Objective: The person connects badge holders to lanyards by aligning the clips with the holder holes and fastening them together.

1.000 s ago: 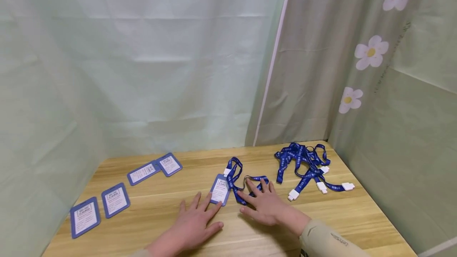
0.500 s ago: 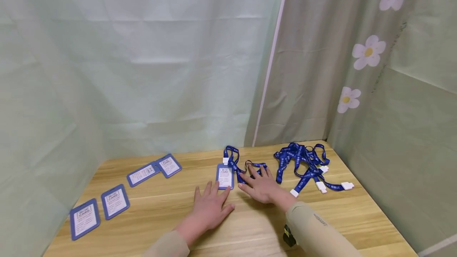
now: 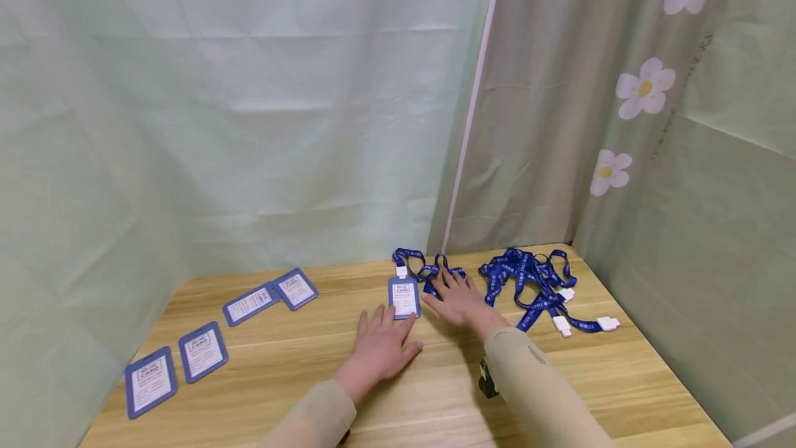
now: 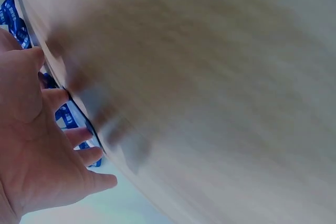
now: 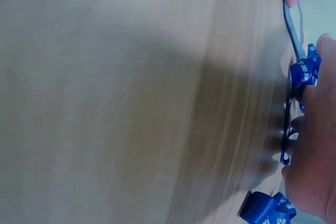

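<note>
A blue-framed ID card holder (image 3: 404, 298) lies face up near the back of the table, its top at the white clip (image 3: 401, 272) of a blue lanyard (image 3: 410, 255). My left hand (image 3: 384, 350) is spread flat, with fingertips touching the holder's lower edge. Over the bunched lanyard strap rests my right hand (image 3: 459, 301), its fingers spread and extended. In the right wrist view, the blue strap (image 5: 304, 72) shows beside and under the right hand (image 5: 314, 145). The left wrist view has the left hand (image 4: 37, 129) with fingertips at the holder's edge.
Several other blue card holders (image 3: 151, 382) lie on the left of the wooden table (image 3: 280, 393); two of them overlap. A tangled pile of blue lanyards (image 3: 528, 282) with white clips lies at the back right. Curtains (image 3: 298, 123) hang behind and at both sides.
Both hands have slid away from me, toward the back. The card holder and its lanyard have moved back and slightly right with them, and the holder has turned straighter.
</note>
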Motion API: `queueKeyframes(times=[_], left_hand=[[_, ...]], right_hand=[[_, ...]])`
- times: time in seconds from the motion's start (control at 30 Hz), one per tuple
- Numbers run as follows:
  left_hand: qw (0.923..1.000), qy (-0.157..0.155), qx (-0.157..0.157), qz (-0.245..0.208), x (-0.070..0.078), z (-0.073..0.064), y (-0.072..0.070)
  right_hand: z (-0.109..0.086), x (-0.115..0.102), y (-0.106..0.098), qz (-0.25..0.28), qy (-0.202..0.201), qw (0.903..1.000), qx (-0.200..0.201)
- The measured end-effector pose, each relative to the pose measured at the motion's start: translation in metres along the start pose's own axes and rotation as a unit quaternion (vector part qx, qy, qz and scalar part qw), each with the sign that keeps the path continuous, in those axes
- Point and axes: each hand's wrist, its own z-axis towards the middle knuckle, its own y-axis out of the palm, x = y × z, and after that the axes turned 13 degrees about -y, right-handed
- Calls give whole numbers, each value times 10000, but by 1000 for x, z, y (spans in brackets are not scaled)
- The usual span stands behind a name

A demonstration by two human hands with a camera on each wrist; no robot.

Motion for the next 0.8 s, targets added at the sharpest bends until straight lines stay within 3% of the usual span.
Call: queueKeyframes(times=[0.37, 0.8], left_hand=[[9997, -63, -205, 101, 8, 7, -1], [9993, -173, -186, 266, 10, 3, -2]], right_hand=[[15, 8, -4, -176, 184, 9997, -45], [0, 15, -7, -467, -81, 9989, 3]])
